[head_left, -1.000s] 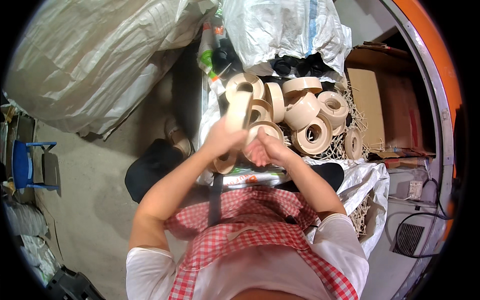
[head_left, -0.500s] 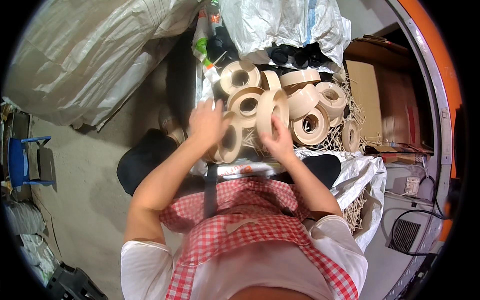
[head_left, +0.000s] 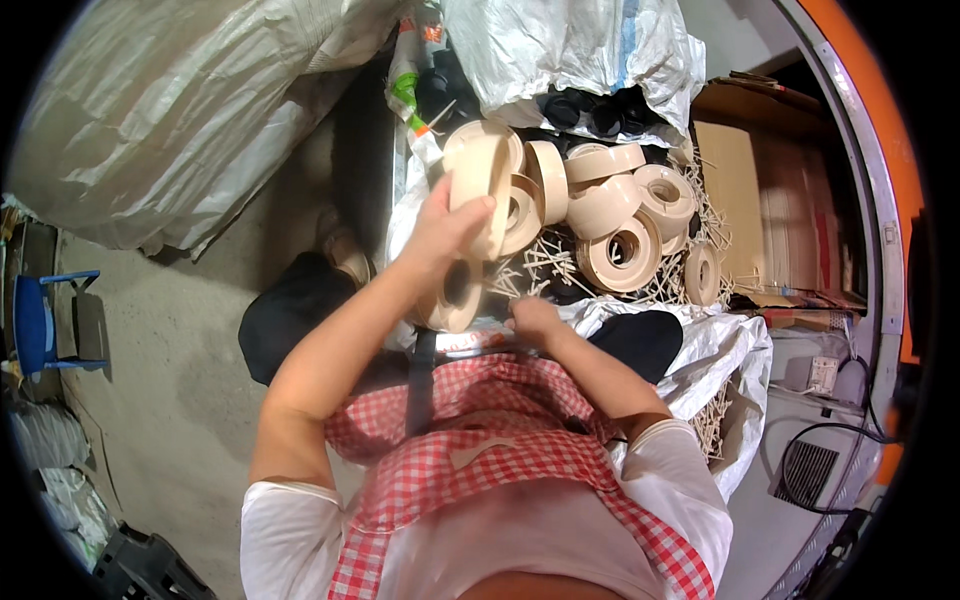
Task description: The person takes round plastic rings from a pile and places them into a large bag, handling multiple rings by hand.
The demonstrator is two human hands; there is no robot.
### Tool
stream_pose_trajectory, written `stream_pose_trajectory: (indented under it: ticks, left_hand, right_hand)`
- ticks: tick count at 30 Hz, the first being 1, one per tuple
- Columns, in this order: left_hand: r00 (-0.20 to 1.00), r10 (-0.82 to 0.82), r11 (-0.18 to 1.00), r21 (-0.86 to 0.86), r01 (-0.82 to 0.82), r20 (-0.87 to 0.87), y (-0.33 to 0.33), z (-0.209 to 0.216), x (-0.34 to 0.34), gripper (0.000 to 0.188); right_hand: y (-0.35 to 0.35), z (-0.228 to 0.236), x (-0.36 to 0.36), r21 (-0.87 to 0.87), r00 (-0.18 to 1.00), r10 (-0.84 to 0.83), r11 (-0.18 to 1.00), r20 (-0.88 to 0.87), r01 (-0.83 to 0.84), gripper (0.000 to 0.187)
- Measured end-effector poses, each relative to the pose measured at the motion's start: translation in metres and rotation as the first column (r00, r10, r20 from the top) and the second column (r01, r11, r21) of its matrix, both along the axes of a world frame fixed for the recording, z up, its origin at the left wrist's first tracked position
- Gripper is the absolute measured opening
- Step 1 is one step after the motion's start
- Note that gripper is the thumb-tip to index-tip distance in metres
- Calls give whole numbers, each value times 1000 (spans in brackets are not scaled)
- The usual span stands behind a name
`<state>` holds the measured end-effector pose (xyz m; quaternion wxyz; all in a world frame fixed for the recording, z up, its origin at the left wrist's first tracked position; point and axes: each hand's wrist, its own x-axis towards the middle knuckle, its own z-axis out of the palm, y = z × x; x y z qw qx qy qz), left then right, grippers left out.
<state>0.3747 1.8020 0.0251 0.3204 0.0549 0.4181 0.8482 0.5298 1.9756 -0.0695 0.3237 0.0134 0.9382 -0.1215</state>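
Observation:
My left hand point(head_left: 452, 222) is closed around a beige plastic ring point(head_left: 482, 190), which it holds tilted on edge above other such rings. Just under my left wrist another beige ring point(head_left: 455, 310) lies near the front edge. My right hand point(head_left: 535, 322) is low at the front edge of the work surface, its fingers curled. Whatever those fingers hold, if anything, I cannot make out. Several more beige rings with wide flanges and round holes are piled to the right, among them one ring point(head_left: 620, 250) facing up. Thin beige plastic sticks point(head_left: 555, 255) lie scattered between them.
A white sack point(head_left: 570, 50) with black round parts point(head_left: 605, 115) stands at the back. To the right is an open cardboard box point(head_left: 730, 190). Another white bag point(head_left: 735, 350) with beige sticks hangs by my right knee. A large pale sack point(head_left: 180, 110) fills the far left.
My left hand has risen and taken hold of a ring. My right hand has let go of the ring it was touching and drawn back to the front edge, its fingers now curled.

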Motion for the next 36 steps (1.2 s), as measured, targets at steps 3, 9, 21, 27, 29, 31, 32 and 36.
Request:
stream_pose_trajectory:
  ticks: [3,9,21,27,29,31,32,36]
  left_hand:
    - [1000,-10,999,-32,9,-24,2,1,8,57]
    - [950,-58,978,-208,-8,-308,4,-8,16,53]
    - [819,-523,836,-47,547,237,-4,-1,20,56]
    - [905,-338,926,-262,271,-260,4,-9,33,53]
    - [803,-412,878,-422,225,-431,-2,-9,32,61]
    - [750,-479,829,-517,215,-456,-1,2,32,60]
    - [695,-542,772,-606,190,-472,-1,5,32,58]
    - [768,-630,709,-318,629,115,-11,11,11,50]
  right_hand:
    - [-2,6,-3,84,1000,-29,996,3,29,27]
    - [40,71,-12,-650,606,-753,330,256,684,15]
    - [1,95,-19,-328,621,-27,866,-784,-377,36]
    - [-24,91,-29,-769,465,-775,-43,428,638,72]
    - [-28,97,-33,-686,343,-622,-467,703,558,70]
    - [-21,80,-33,-731,360,-697,-347,620,588,73]
    - [-19,74,-32,-758,385,-757,-217,529,615,77]
    - [-17,65,-13,-476,768,-184,862,-613,-173,52]
